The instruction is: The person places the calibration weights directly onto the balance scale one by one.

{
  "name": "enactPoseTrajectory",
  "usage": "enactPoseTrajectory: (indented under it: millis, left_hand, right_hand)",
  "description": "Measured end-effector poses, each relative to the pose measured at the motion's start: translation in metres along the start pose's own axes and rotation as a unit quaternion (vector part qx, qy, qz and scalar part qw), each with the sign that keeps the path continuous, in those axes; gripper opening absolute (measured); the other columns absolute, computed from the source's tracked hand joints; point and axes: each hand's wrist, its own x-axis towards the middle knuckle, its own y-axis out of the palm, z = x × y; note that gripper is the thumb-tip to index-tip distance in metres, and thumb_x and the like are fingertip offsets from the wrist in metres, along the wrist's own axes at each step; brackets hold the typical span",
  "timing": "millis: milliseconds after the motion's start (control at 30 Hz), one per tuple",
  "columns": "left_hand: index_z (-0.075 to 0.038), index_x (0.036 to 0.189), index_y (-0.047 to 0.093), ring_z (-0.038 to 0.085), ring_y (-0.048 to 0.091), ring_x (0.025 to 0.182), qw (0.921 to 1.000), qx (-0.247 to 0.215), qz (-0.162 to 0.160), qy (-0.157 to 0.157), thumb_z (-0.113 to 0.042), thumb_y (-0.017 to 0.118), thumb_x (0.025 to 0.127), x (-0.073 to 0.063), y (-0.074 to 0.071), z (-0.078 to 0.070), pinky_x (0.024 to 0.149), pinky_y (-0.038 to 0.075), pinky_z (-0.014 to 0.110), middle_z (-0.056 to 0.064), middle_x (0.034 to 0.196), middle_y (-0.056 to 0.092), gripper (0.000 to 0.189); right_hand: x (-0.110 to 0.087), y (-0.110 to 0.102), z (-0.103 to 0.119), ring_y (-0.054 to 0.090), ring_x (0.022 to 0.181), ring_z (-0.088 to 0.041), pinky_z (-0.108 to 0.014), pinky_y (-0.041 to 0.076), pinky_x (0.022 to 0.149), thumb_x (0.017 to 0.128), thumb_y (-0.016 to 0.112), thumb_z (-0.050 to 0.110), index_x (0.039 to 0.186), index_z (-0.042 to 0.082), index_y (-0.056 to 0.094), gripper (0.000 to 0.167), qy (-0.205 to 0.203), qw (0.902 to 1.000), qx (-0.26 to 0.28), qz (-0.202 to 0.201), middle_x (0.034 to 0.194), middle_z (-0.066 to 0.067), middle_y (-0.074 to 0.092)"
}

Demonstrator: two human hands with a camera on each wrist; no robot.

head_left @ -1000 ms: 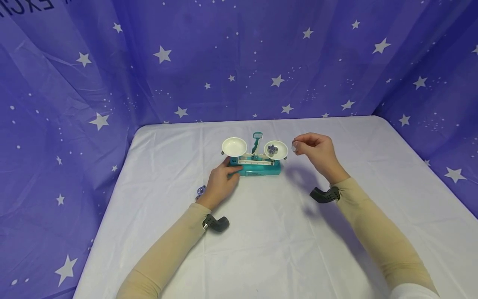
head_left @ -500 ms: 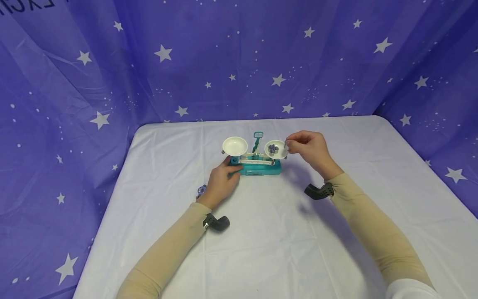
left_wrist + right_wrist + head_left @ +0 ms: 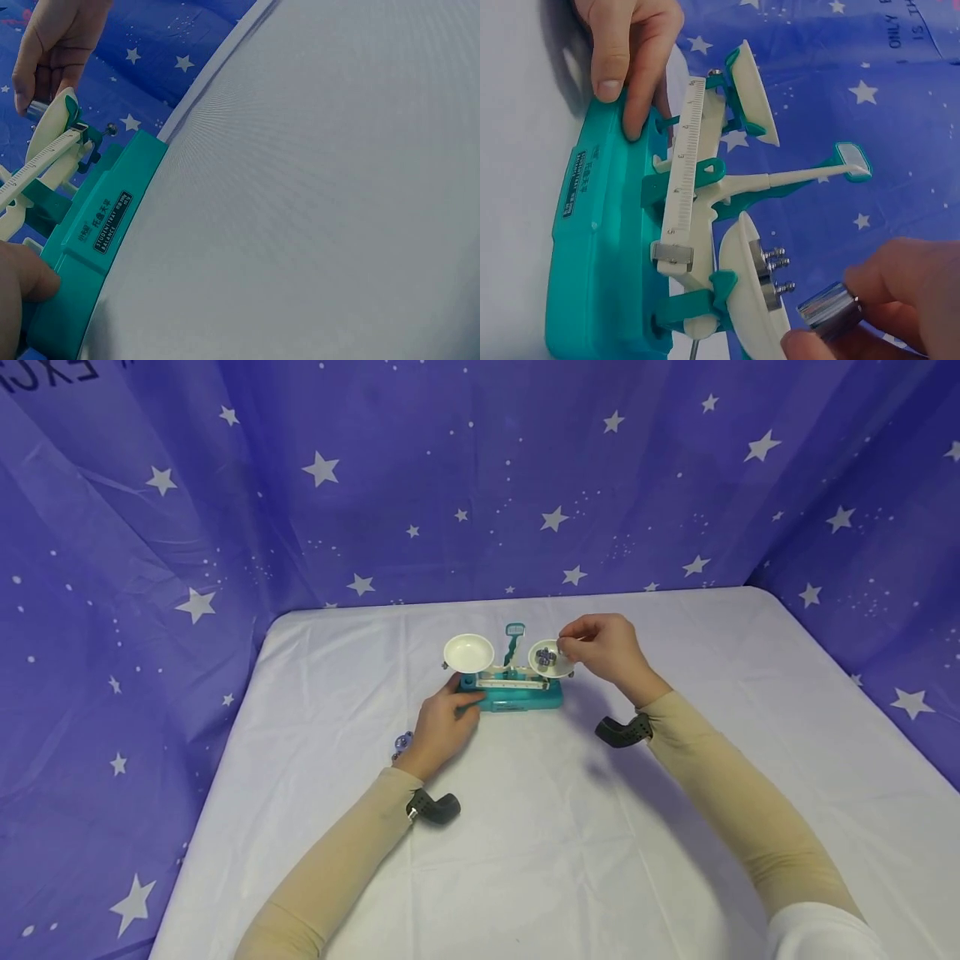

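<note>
A teal two-pan balance (image 3: 517,700) stands on the table. My left hand (image 3: 441,731) grips the left end of its base; in the right wrist view two fingers press on top of it. My right hand (image 3: 606,647) pinches a shiny metal cylindrical weight (image 3: 829,309) between thumb and fingers, close beside the rim of the right pan (image 3: 750,300). Several knobbed metal weights (image 3: 769,270) sit in that pan. The white left pan (image 3: 468,653) holds nothing. A ruled beam with a metal slider (image 3: 673,253) crosses the front of the balance.
Beside my left wrist lies a small group of purple-blue and metal pieces (image 3: 402,742), partly hidden by the hand. A white cloth covers the table (image 3: 525,843). A blue curtain with stars (image 3: 480,485) hangs behind and at both sides.
My right hand has moved left with the metal weight, from the right of the balance to over the right pan's edge. The left hand and the balance have stayed put.
</note>
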Motion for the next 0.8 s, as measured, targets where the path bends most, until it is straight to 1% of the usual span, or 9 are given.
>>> enactPoseTrajectory:
  millis: [67, 200, 400, 600, 700, 800]
  left_hand:
    - [-0.004, 0.113, 0.078, 0.042, 0.053, 0.137, 1.0, -0.001, 0.0, -0.001, -0.009, 0.065, 0.089, 0.0, 0.001, 0.001, 0.114, 0.045, 0.05, 0.03, 0.15, 0.05, 0.028]
    - [-0.003, 0.113, 0.077, 0.042, 0.053, 0.137, 1.0, 0.001, 0.0, 0.002, -0.009, 0.064, 0.089, 0.001, 0.001, 0.002, 0.114, 0.045, 0.05, 0.03, 0.15, 0.05, 0.028]
    - [-0.003, 0.114, 0.077, 0.043, 0.054, 0.136, 0.9999, 0.005, 0.0, 0.011, -0.009, 0.064, 0.089, 0.0, 0.0, 0.001, 0.113, 0.046, 0.051, 0.029, 0.15, 0.05, 0.029]
    - [-0.003, 0.113, 0.078, 0.043, 0.055, 0.135, 0.9999, 0.007, -0.003, 0.015, -0.009, 0.065, 0.089, 0.0, 0.0, 0.001, 0.112, 0.046, 0.051, 0.029, 0.149, 0.051, 0.028]
    - [-0.003, 0.113, 0.078, 0.043, 0.055, 0.135, 0.9999, 0.005, -0.002, 0.011, -0.009, 0.065, 0.089, 0.0, -0.001, 0.001, 0.113, 0.046, 0.051, 0.029, 0.149, 0.051, 0.028]
    - [-0.003, 0.113, 0.078, 0.042, 0.054, 0.136, 1.0, 0.003, 0.0, 0.006, -0.009, 0.065, 0.089, 0.0, -0.001, 0.0, 0.113, 0.046, 0.051, 0.029, 0.149, 0.051, 0.028]
  right_hand:
    - [0.001, 0.001, 0.004, 0.07, 0.078, -0.019, -0.025, 0.051, 0.064, 0.09, 0.069, 0.017, 0.1, 0.003, 0.078, 0.02, -0.004, 0.9997, -0.025, 0.003, 0.096, -0.016, 0.078]
    - [0.001, 0.002, 0.008, 0.073, 0.084, -0.026, -0.025, 0.051, 0.064, 0.09, 0.068, 0.016, 0.101, 0.003, 0.079, 0.021, -0.005, 0.999, -0.044, 0.008, 0.1, -0.017, 0.078]
    - [0.003, 0.002, 0.011, 0.075, 0.085, -0.029, -0.022, 0.051, 0.061, 0.09, 0.067, 0.014, 0.1, 0.002, 0.079, 0.021, -0.015, 0.9982, -0.056, 0.01, 0.1, -0.018, 0.079]
    - [0.004, 0.002, 0.014, 0.075, 0.082, -0.029, -0.022, 0.051, 0.06, 0.088, 0.066, 0.012, 0.099, 0.0, 0.08, 0.021, -0.035, 0.9969, -0.07, 0.007, 0.097, -0.019, 0.079]
    - [0.003, 0.003, 0.016, 0.075, 0.082, -0.028, -0.023, 0.053, 0.061, 0.089, 0.067, 0.01, 0.099, -0.001, 0.079, 0.02, -0.044, 0.9958, -0.08, 0.005, 0.095, -0.019, 0.079]
    - [0.002, 0.004, 0.019, 0.074, 0.082, -0.028, -0.028, 0.056, 0.063, 0.089, 0.066, 0.009, 0.098, -0.003, 0.079, 0.02, -0.054, 0.9939, -0.097, 0.003, 0.093, -0.019, 0.079]
